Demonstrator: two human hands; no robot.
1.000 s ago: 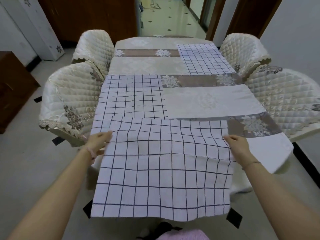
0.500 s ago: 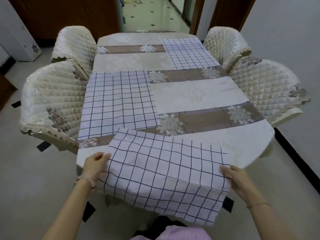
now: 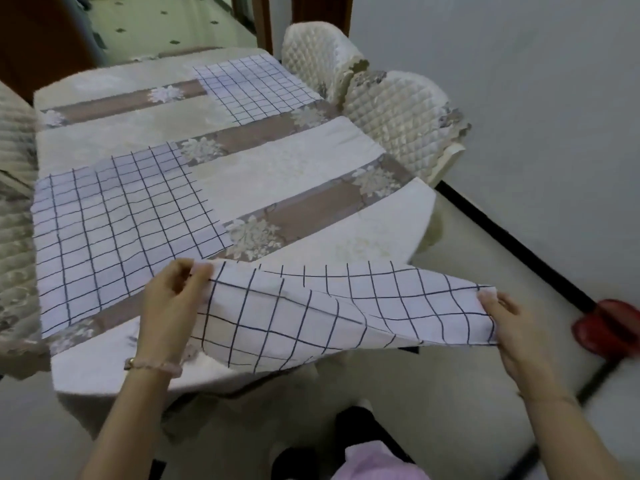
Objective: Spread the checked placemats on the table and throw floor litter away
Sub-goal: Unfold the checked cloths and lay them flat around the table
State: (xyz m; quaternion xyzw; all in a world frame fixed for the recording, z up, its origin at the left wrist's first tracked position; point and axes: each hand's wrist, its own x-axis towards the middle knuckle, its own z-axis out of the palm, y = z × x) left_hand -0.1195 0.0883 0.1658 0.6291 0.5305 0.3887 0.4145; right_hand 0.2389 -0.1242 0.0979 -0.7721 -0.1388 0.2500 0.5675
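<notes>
Here, head view: both hands hold one checked placemat (image 3: pixel 332 313) at the near end of the table (image 3: pixel 346 209). Left hand (image 3: pixel 171 306) pinches the mat's far-left corner, thumb and fingers (image 3: pixel 201 271) pressed together on the cloth edge; pink bead bracelet (image 3: pixel 156 366) on that wrist. Right hand (image 3: pixel 512 327) pinches the right corner out past the table's edge, fingertips (image 3: pixel 486 295) closed on the fabric. The mat sags and buckles between the two grips, its left part over the tabletop, its right part hanging in air beyond the table corner; whether the sagging middle touches the tablecloth cannot be told.

Second checked placemat (image 3: pixel 117 233) lies flat on the near-left of the table, just beside the left hand. Third checked placemat (image 3: pixel 252 86) lies flat at the far right, near the quilted chair covers (image 3: pixel 391 112).

Red object (image 3: pixel 609 327) on the floor at right, blurred, possibly a dustpan. No readable writing or labels anywhere.
</notes>
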